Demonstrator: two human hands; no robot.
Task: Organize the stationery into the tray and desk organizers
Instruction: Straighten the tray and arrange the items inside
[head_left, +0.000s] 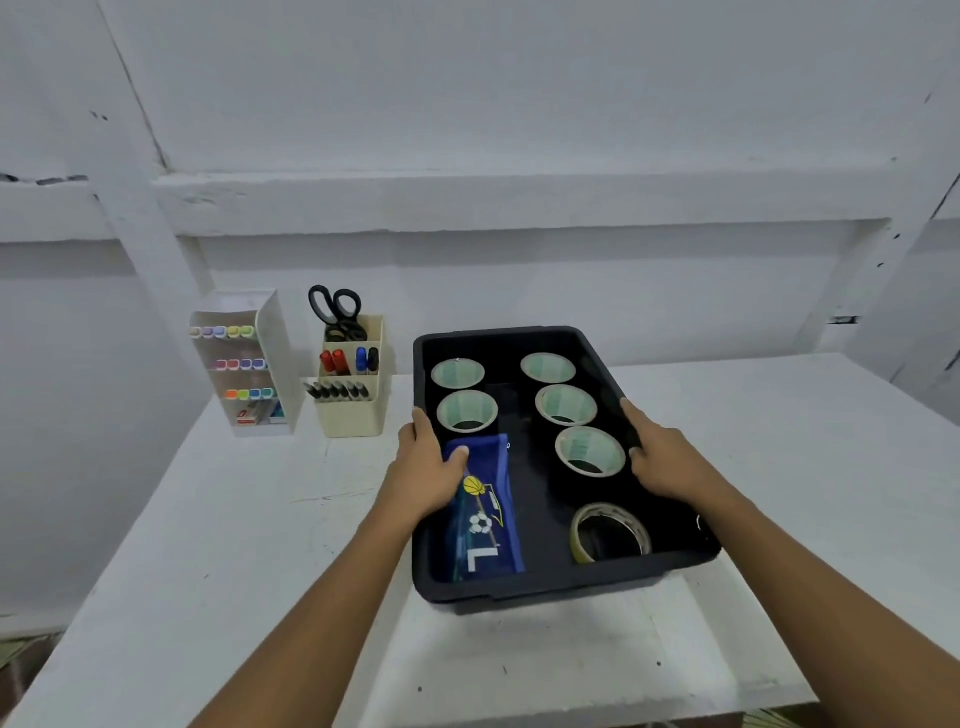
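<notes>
Gripping the tray (545, 590) by its side rims, left hand (426, 462) and right hand (660, 457) curl over the edges. Uneven lifting could tilt it, sliding the tape rolls (566, 405).

The black tray (545, 592) looks like smooth, faintly glossy plastic; the white bench (234, 545) is matt, scuffed paint; the cream organizer (353, 415) is matt plastic.

White table (234, 519); scuffed, perhaps painted, wall (519, 104).
</notes>
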